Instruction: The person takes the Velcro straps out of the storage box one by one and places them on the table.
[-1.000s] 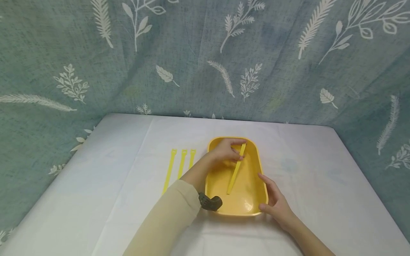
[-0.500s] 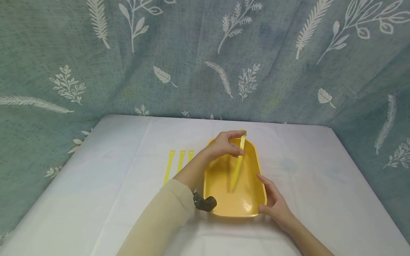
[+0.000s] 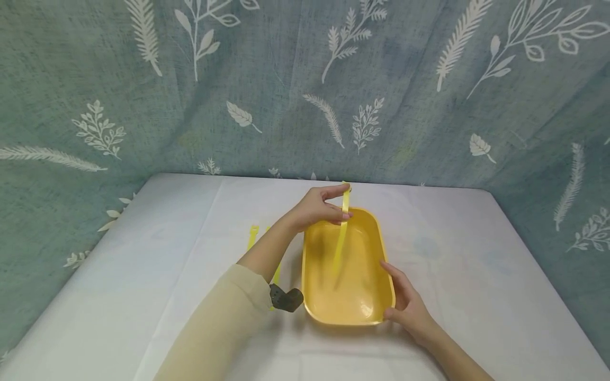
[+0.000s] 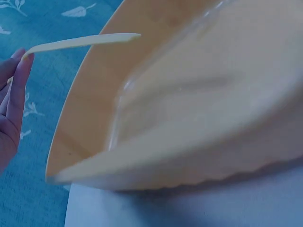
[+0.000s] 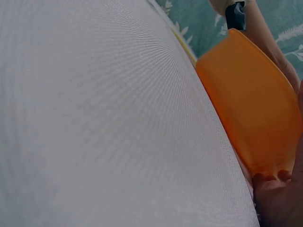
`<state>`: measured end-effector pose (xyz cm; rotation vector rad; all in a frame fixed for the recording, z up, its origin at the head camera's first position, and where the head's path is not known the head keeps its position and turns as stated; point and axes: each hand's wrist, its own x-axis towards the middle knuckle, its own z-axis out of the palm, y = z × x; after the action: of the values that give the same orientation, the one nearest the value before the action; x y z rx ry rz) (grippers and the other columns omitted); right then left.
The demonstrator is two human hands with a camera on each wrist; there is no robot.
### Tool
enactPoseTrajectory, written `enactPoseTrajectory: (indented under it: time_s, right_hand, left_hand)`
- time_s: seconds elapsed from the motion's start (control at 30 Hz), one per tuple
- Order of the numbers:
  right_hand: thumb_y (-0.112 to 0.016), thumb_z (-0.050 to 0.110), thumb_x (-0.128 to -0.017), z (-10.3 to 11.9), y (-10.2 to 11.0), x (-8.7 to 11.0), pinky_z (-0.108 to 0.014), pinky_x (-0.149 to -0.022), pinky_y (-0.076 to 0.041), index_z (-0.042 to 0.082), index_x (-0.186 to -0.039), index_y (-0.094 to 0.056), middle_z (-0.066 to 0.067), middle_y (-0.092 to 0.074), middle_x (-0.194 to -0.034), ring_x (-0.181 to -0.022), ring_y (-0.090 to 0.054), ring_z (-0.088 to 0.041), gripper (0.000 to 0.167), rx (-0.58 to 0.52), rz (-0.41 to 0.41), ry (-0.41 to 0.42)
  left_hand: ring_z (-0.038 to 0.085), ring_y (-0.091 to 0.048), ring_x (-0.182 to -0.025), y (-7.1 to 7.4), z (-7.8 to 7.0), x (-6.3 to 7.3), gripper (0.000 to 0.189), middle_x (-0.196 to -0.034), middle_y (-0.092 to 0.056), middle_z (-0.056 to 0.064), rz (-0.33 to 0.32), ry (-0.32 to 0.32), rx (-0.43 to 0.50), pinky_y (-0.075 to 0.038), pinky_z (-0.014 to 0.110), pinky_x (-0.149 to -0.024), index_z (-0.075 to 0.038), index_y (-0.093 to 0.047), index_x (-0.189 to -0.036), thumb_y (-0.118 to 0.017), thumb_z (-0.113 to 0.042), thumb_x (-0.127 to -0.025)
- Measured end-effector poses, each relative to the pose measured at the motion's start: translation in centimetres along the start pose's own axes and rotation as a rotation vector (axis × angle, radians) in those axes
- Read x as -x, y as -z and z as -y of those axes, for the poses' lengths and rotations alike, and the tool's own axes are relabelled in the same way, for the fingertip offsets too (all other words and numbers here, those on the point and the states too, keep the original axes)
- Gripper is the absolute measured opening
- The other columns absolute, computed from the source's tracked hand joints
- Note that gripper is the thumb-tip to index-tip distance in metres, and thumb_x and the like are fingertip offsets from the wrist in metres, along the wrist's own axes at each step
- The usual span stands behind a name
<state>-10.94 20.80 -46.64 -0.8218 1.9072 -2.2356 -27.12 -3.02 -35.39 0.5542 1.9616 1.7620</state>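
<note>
A flat yellow strip [image 3: 340, 243] with a small slotted head hangs from my left hand [image 3: 316, 206], pinched between thumb and fingers near its top end. The hand is over the far left part of a deep yellow tray [image 3: 357, 299], and the strip's lower end points down into it. In the left wrist view the strip [image 4: 85, 42] stretches out over the tray's rim, clear of the floor inside. My right hand [image 3: 412, 309] holds the tray by its near right side. From the right wrist, its fingertips [image 5: 270, 178] show against the tray's outer wall [image 5: 251, 99].
More yellow strips [image 3: 253, 236] lie on the white tablecloth [image 3: 476, 296] left of the tray, partly hidden by my left forearm. A dark wrist camera [image 3: 286, 298] sits beside the tray's left wall. Behind the table hangs a leaf-patterned blue-green cloth [image 3: 286, 106].
My left hand has lifted the strip up from the tray's floor and moved it back and to the left. My right hand keeps its place on the tray.
</note>
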Motion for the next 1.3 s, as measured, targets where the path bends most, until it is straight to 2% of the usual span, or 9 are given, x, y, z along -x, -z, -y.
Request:
enactPoseTrajectory:
  time_s: [0.1, 0.2, 0.3, 0.47, 0.67, 0.93, 1.1, 1.3]
  right_hand:
    - [-0.069, 0.022, -0.082, 0.0, 0.0, 0.0, -0.020, -0.101, -0.033, 0.000, -0.144, -0.018, -0.008, -0.019, -0.149, -0.132, -0.030, -0.008, 0.084, -0.001, -0.001, -0.007]
    - [-0.069, 0.021, -0.082, 0.0, 0.0, 0.1, -0.020, -0.101, -0.033, 0.000, -0.144, -0.018, -0.015, -0.016, -0.150, -0.133, -0.029, -0.009, 0.083, 0.000, 0.002, -0.013]
    - [-0.070, 0.020, -0.082, 0.1, -0.1, 0.1, -0.020, -0.101, -0.033, 0.002, -0.144, -0.018, -0.019, -0.013, -0.150, -0.133, -0.029, -0.008, 0.083, -0.002, -0.003, -0.026]
    - [-0.070, 0.018, -0.081, 0.1, -0.1, -0.1, -0.021, -0.101, -0.033, 0.003, -0.145, -0.019, -0.022, -0.010, -0.149, -0.134, -0.028, -0.009, 0.083, -0.003, -0.004, -0.039]
    - [-0.068, 0.018, -0.083, 0.2, -0.2, -0.2, -0.021, -0.101, -0.034, 0.002, -0.145, -0.018, -0.022, -0.012, -0.149, -0.133, -0.029, -0.011, 0.081, 0.006, 0.005, -0.034]
    - [-0.069, 0.018, -0.082, 0.3, -0.1, 0.0, -0.021, -0.101, -0.034, 0.001, -0.144, -0.018, -0.017, -0.014, -0.149, -0.133, -0.029, -0.010, 0.082, -0.009, 0.002, -0.024]
    - [-0.068, 0.017, -0.083, 0.3, 0.1, 0.0, -0.021, -0.101, -0.034, 0.002, -0.145, -0.018, -0.018, -0.014, -0.149, -0.133, -0.028, -0.011, 0.081, -0.008, 0.005, -0.026]
    - [-0.069, 0.018, -0.082, 0.4, 0.0, -0.1, -0.021, -0.101, -0.034, 0.003, -0.145, -0.018, -0.017, -0.014, -0.150, -0.133, -0.029, -0.011, 0.082, -0.016, 0.013, -0.035]
  left_hand:
    - [0.021, -0.067, -0.085, 0.6, 0.1, 0.5, 0.068, -0.137, -0.047, 0.001, -0.016, -0.001, 0.010, -0.054, 0.036, -0.077, -0.019, -0.044, -0.137, -0.072, -0.006, -0.077]
    - [0.020, -0.067, -0.084, 1.4, 0.3, 1.0, 0.070, -0.127, -0.056, 0.012, -0.021, 0.004, 0.029, -0.053, 0.038, -0.077, -0.017, -0.042, -0.138, -0.071, -0.004, -0.077]
    - [0.020, -0.067, -0.086, 2.3, 0.5, 1.6, 0.071, -0.126, -0.057, 0.010, -0.021, 0.001, 0.050, -0.054, 0.037, -0.075, -0.015, -0.040, -0.139, -0.071, -0.002, -0.077]
    - [0.019, -0.065, -0.096, 3.6, 0.5, 2.8, 0.069, -0.140, -0.042, -0.005, -0.025, -0.028, 0.053, -0.054, 0.034, -0.075, -0.020, -0.040, -0.139, -0.069, -0.003, -0.079]
    - [0.019, -0.064, -0.099, 4.9, 0.0, 4.7, 0.067, -0.142, -0.041, -0.003, -0.052, -0.029, 0.055, -0.053, 0.036, -0.079, -0.025, -0.041, -0.139, -0.068, -0.004, -0.081]
    - [0.017, -0.063, -0.102, 7.2, -0.3, 6.1, 0.069, -0.148, -0.029, -0.005, -0.059, -0.032, 0.001, -0.053, 0.034, -0.078, -0.021, -0.037, -0.141, -0.067, -0.005, -0.081]
    - [0.017, -0.063, -0.102, 9.3, 0.2, 7.2, 0.071, -0.149, -0.028, -0.005, -0.074, 0.006, -0.047, -0.053, 0.034, -0.079, -0.020, -0.034, -0.142, -0.067, -0.006, -0.081]
    - [0.014, -0.063, -0.102, 12.0, 1.8, 9.2, 0.072, -0.150, -0.026, -0.006, -0.097, 0.073, -0.084, -0.052, 0.032, -0.080, -0.020, -0.032, -0.143, -0.067, -0.008, -0.082]
